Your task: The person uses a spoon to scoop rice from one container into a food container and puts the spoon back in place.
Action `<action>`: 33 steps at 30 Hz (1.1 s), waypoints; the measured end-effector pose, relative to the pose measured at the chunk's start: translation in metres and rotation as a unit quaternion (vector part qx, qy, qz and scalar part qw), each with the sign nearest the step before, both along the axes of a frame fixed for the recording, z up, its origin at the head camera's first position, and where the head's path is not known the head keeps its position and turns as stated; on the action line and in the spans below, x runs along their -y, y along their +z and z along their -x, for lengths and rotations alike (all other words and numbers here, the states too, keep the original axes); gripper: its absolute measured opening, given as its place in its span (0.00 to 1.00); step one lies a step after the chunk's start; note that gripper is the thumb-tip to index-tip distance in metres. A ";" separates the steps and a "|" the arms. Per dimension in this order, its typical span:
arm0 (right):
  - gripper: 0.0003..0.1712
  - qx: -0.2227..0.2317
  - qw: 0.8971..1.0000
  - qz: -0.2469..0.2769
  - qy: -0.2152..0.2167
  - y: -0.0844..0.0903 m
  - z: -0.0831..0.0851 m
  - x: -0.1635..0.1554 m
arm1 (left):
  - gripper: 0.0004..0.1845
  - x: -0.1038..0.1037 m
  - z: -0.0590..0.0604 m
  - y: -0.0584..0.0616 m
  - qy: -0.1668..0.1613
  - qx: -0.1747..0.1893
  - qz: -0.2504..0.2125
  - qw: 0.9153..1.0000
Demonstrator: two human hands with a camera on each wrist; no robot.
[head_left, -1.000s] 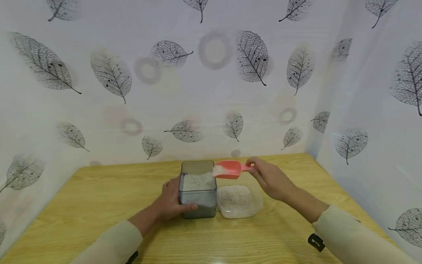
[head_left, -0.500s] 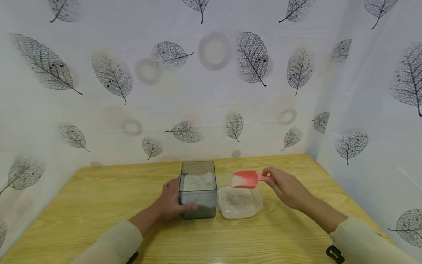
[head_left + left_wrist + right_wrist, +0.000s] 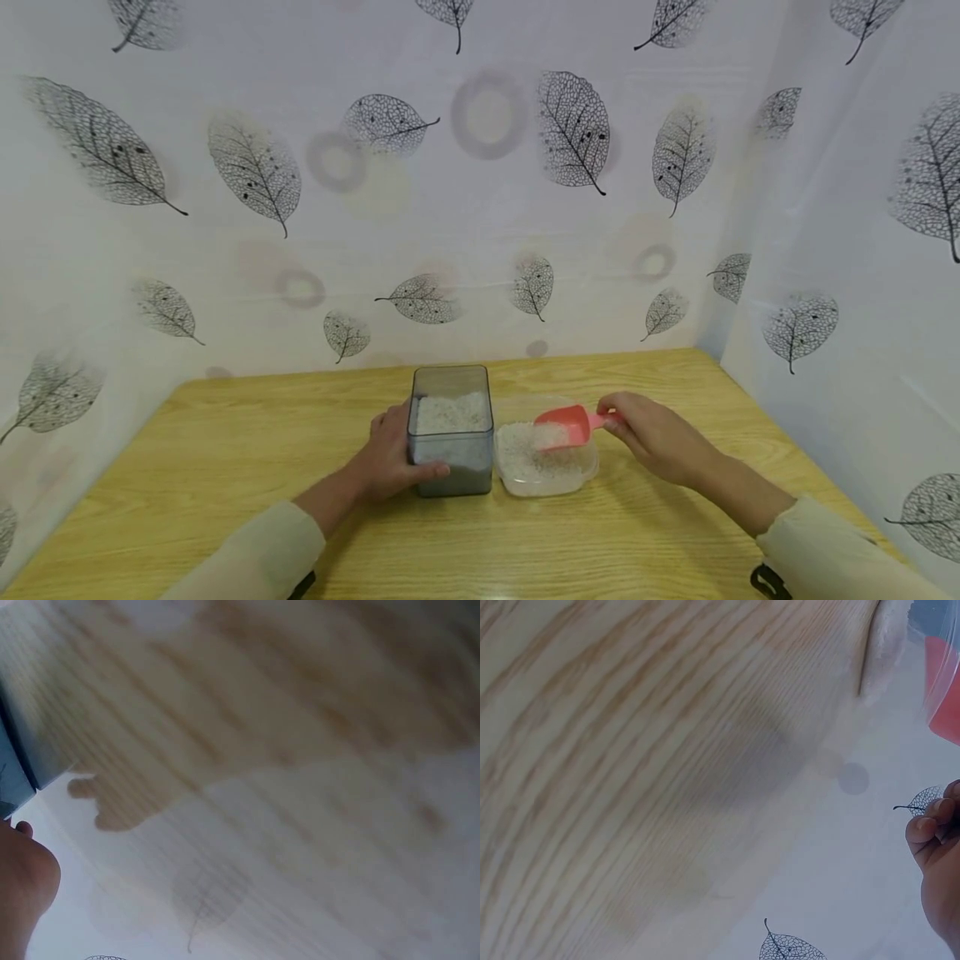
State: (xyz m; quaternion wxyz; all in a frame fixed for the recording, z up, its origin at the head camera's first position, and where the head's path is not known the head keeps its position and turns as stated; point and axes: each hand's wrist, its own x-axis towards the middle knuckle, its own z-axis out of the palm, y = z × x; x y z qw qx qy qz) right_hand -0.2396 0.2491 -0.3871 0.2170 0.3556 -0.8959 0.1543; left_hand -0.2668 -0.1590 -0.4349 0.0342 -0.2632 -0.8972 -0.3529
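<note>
A leaf-printed white sheet (image 3: 480, 217) is hanging behind a wood-grain counter (image 3: 187, 475). The left hand (image 3: 393, 457) is gripping the gray container (image 3: 474, 468), its thumb lying across the front; pale grains (image 3: 452, 415) are partly filling that container. Right of the gray container, the right hand (image 3: 662, 437) is pinching a red scoop (image 3: 576, 427) by its handle. The scoop is carrying more grains at the mouth of a clear tub (image 3: 543, 488), which is standing just right of the gray container, also holding grains.

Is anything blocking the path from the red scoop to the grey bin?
No separate object shows between the red scoop and grey bin; only the left rim of the clear tub and the bin's taller right wall.
</note>
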 end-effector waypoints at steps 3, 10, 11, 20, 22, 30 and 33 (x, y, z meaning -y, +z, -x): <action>0.10 -0.004 1.000 -0.001 0.000 -0.001 0.000 -0.001 | 0.57 0.000 0.000 0.000 0.001 0.001 0.001 1.000; 0.11 -0.019 1.000 -0.012 0.001 0.000 0.000 -0.001 | 0.58 0.000 0.000 0.001 0.001 -0.001 -0.001 1.000; 0.12 -0.024 1.000 -0.014 0.002 0.000 0.000 -0.001 | 0.58 0.000 0.000 0.001 0.002 -0.001 0.000 1.000; 0.08 -0.097 0.994 -0.029 0.035 0.001 0.001 0.001 | 0.59 -0.001 0.000 0.001 0.008 0.005 0.007 1.000; 0.16 -0.122 0.991 -0.027 0.036 0.002 0.001 0.001 | 0.58 -0.001 0.001 0.000 0.007 0.003 0.006 1.000; 0.20 -0.172 0.984 -0.024 0.041 0.008 0.002 0.003 | 0.59 0.000 -0.001 0.002 0.003 0.004 0.006 1.000; 0.21 -0.182 0.982 -0.025 0.041 0.011 0.001 0.004 | 0.59 0.000 -0.001 0.002 0.002 0.002 0.007 1.000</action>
